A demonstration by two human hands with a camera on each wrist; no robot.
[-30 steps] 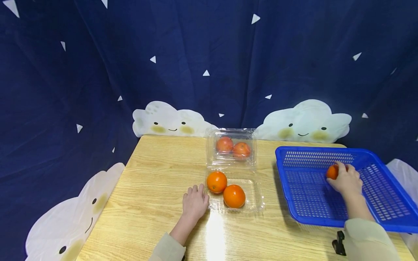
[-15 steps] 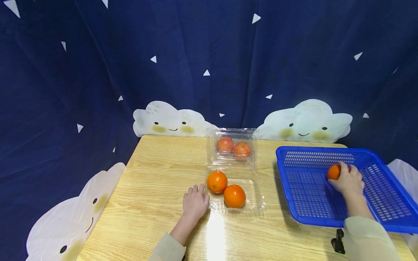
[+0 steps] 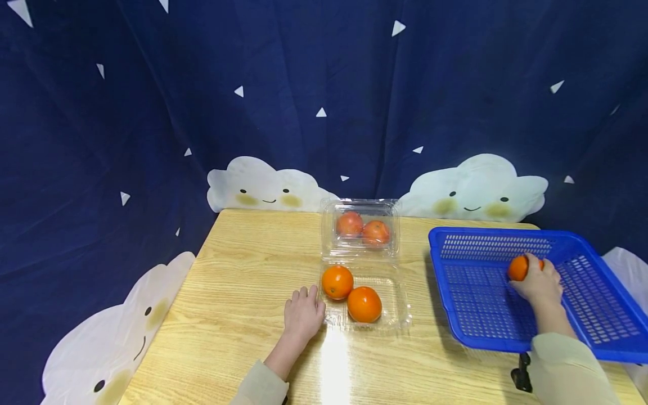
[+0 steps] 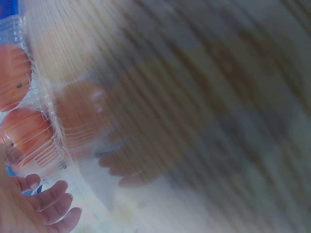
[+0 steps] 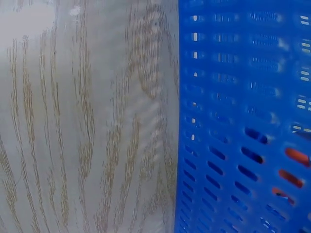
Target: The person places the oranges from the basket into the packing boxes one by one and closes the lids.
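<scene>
In the head view, my right hand reaches into a blue plastic basket and holds an orange, partly covered by the fingers. Through the basket's slots, orange patches show in the right wrist view. My left hand rests beside the left edge of a clear plastic clamshell box, its fingers loosely bent in the left wrist view. Two oranges sit in the box's near half, one at the left and one nearer me. Two paler orange-red fruits show through clear plastic behind them.
Everything stands on a wood-grain table, with the basket at its right side. Bare wood lies left of the box and between box and basket. A dark blue curtain with clouds and triangles hangs behind.
The right hand and its orange have shifted very slightly inside the basket, and a little more of the orange shows. The left hand and the box look unmoved.
</scene>
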